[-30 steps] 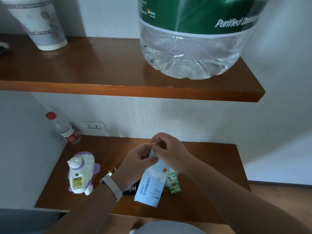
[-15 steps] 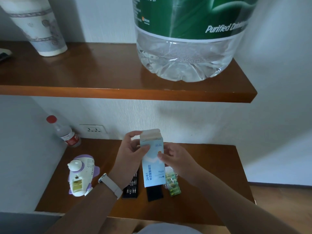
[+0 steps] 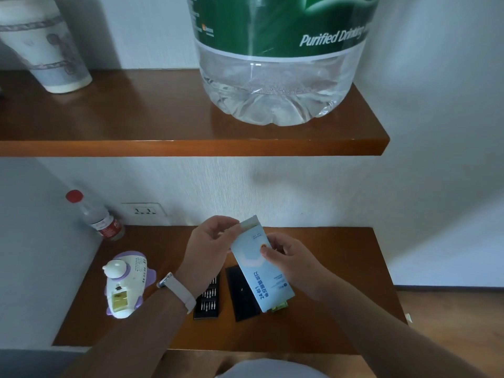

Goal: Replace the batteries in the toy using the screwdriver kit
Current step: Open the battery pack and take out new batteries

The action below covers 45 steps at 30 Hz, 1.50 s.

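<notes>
I hold a light blue screwdriver kit box (image 3: 263, 279) above the lower shelf. My left hand (image 3: 210, 249) pinches its open top flap, and my right hand (image 3: 289, 259) grips its right side with the thumb on the front. Under the box lie a black tray of screwdriver bits (image 3: 208, 300) and a black lid (image 3: 242, 294). A green battery pack (image 3: 279, 306) peeks out beneath the box's lower end. The white and purple toy (image 3: 125, 282) lies at the left with its battery compartment open.
A small bottle with a red cap (image 3: 95, 216) stands at the back left next to a wall socket (image 3: 144, 211). The upper shelf (image 3: 191, 144) carries a large water jug (image 3: 275, 64) and a patterned cup (image 3: 43, 50).
The box has tilted so its lower end swings right, uncovering the black lid and bit tray. My left hand has shifted up to the top flap.
</notes>
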Available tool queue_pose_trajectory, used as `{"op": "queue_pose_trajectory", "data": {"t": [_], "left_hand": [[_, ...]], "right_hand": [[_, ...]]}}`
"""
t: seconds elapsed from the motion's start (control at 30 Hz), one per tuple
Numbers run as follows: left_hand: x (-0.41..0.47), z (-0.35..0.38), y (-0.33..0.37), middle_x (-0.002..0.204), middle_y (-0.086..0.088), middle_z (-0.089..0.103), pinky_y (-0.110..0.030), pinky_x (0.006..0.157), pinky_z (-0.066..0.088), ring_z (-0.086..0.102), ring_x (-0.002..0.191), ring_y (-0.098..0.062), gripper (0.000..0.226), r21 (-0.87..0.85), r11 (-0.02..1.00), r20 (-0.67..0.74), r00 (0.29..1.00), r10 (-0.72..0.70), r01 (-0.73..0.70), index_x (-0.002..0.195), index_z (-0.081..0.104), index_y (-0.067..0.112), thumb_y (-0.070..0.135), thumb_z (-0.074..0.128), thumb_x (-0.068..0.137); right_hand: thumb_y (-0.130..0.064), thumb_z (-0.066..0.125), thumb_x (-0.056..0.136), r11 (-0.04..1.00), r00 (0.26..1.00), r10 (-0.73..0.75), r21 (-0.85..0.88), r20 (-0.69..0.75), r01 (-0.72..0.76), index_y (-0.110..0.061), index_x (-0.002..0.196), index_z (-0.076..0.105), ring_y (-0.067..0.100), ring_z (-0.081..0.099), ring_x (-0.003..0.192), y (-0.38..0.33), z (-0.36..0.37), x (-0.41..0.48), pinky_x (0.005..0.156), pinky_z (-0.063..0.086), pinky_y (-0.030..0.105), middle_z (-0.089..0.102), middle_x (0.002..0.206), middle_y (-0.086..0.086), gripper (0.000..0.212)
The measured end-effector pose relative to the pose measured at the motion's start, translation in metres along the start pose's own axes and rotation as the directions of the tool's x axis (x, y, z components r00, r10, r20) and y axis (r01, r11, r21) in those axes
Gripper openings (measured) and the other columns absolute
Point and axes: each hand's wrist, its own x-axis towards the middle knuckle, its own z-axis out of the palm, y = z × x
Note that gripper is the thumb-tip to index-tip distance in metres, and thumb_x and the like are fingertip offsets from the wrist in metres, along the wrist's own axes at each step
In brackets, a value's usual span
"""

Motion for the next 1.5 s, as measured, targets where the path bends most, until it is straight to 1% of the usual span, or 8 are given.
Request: {"op": "queue_pose_trajectory", "data": {"t": [0.13,0.37,0.53,0.67,0.8,1.03,1.3,1.5], "left_hand": [[-0.001,0.003,-0.004,0.089,-0.001,0.075,-0.054,0.085,0.057,0.071,0.092,-0.028,0.018,-0.007,1.000,0.008,1.000,-0.026,0.026,0.084,0.075,0.028,0.012,0.070,0.090],[-0.010,0.009,-0.003,0.091,-0.008,0.077,-0.047,0.087,0.058,0.071,0.096,-0.032,0.011,-0.038,0.993,0.030,0.994,-0.107,0.109,0.087,0.076,0.013,0.014,0.067,0.093],[-0.015,0.009,-0.008,0.094,-0.002,0.078,-0.034,0.080,0.061,0.074,0.093,-0.023,0.011,0.022,0.998,0.104,0.993,-0.054,0.052,0.088,0.078,0.026,0.023,0.069,0.093],[-0.018,0.014,-0.022,0.092,0.002,0.077,-0.047,0.083,0.060,0.072,0.091,-0.023,0.015,0.134,0.991,0.073,0.997,-0.028,0.018,0.086,0.077,0.033,0.023,0.069,0.093],[-0.023,0.021,-0.032,0.093,0.007,0.074,-0.042,0.078,0.062,0.072,0.087,-0.016,0.013,0.149,0.989,0.068,0.998,-0.014,0.004,0.092,0.074,0.033,0.021,0.069,0.092],[-0.040,0.040,-0.058,0.103,0.001,0.074,-0.029,0.076,0.059,0.073,0.093,-0.016,0.036,0.033,0.960,0.262,0.924,-0.278,0.279,0.121,0.054,0.026,0.026,0.071,0.089],[-0.040,0.070,-0.082,0.101,0.004,0.076,-0.025,0.072,0.058,0.073,0.095,-0.013,0.023,0.081,0.931,0.275,0.890,-0.364,0.356,0.114,0.060,0.024,0.027,0.066,0.092],[-0.034,0.101,-0.108,0.095,0.004,0.077,-0.030,0.071,0.061,0.074,0.087,-0.012,0.021,0.000,0.888,0.156,0.877,-0.454,0.459,0.114,0.061,0.023,0.020,0.066,0.093]], "right_hand": [[-0.040,0.058,0.094,1.000,1.000,-0.002,0.005,0.001,0.002,-0.031,0.107,0.067,0.028,0.073,0.089,0.001,-0.002,-0.005,0.081,0.059,0.047,0.069,0.105,0.012,0.018],[-0.037,0.057,0.097,1.000,1.000,0.014,0.010,-0.007,-0.014,-0.036,0.105,0.067,0.025,0.073,0.086,0.006,-0.002,-0.010,0.075,0.059,0.036,0.069,0.102,0.007,0.014],[-0.033,0.055,0.100,0.996,0.998,0.057,0.063,-0.020,-0.056,-0.029,0.106,0.067,0.031,0.072,0.086,0.010,-0.004,-0.013,0.073,0.058,0.035,0.072,0.099,0.009,0.014],[-0.033,0.055,0.099,0.989,0.995,0.097,0.109,-0.016,-0.095,-0.027,0.105,0.067,0.034,0.071,0.084,0.014,-0.004,-0.016,0.070,0.057,0.036,0.072,0.098,0.011,0.015],[-0.035,0.055,0.100,0.983,0.991,0.132,0.135,-0.019,-0.128,-0.030,0.102,0.068,0.035,0.071,0.084,0.023,-0.005,-0.021,0.070,0.056,0.037,0.073,0.099,0.012,0.015],[-0.032,0.057,0.099,0.947,0.979,0.170,0.293,-0.114,-0.130,-0.022,0.108,0.066,0.033,0.073,0.086,0.038,-0.018,-0.022,0.074,0.061,0.042,0.073,0.098,0.008,0.016],[-0.032,0.065,0.094,0.954,0.952,0.223,0.248,-0.209,-0.169,-0.022,0.113,0.058,0.022,0.075,0.085,0.069,-0.042,-0.022,0.067,0.061,0.031,0.072,0.100,0.002,0.022],[-0.021,0.066,0.094,0.968,0.939,0.225,-0.049,-0.260,-0.246,-0.033,0.101,0.057,-0.004,0.070,0.083,0.110,-0.062,-0.032,0.062,0.060,0.022,0.069,0.101,-0.010,0.017]]}}
